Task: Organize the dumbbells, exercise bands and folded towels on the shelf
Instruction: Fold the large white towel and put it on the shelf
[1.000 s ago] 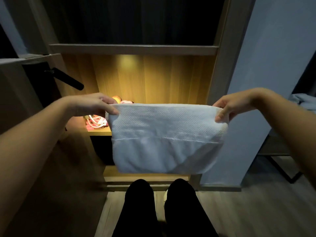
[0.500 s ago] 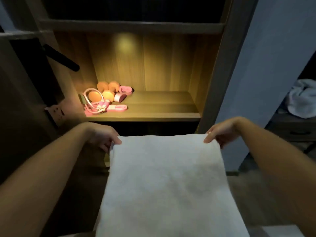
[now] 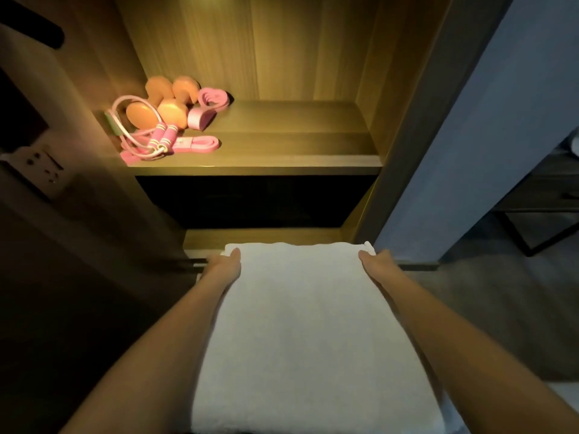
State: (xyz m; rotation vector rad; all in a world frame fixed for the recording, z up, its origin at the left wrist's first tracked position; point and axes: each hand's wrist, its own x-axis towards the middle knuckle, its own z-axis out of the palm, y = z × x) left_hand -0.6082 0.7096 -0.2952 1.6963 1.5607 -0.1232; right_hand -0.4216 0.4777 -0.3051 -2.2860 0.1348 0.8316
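Observation:
A white towel lies flat below me, stretching from my lap toward the cabinet. My left hand holds its far left corner, thumb on top. My right hand holds the far right corner the same way; the fingers of both are hidden under the cloth. On the lit wooden shelf two orange dumbbells sit at the back left. Pink exercise bands lie beside them, with another pink band and a pink skipping rope in front.
A lower shelf board sits just past the towel's far edge. A wall socket and a black handle are on the dark left side. A blue-grey panel and dark furniture stand to the right.
The towel hung upright in front of the shelf; both hands have brought it down and forward, and it now lies flat and low. The shelf's contents have come into view.

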